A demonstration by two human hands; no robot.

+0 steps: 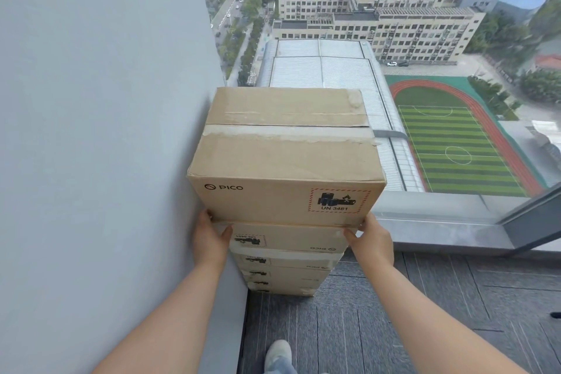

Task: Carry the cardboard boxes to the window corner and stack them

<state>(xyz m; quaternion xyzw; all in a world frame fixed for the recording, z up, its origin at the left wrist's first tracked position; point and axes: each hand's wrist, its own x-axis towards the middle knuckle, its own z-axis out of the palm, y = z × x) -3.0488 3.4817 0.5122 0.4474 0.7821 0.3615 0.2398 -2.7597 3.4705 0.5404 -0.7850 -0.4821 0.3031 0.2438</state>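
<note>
head view | centre frame: brown taped cardboard box (285, 158) on stack of matching cartons (288, 255), in the corner between grey wall (91, 100) and window (455, 130) | left hand (209, 237) and right hand (372, 240) clasp its bottom corners, fingers mostly hidden | judged stiff, fairly heavy, battery-labelled: hold low at corners, release gently

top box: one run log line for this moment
top box on stack by wall | left hand, right hand hold its lower corners | not released
</note>
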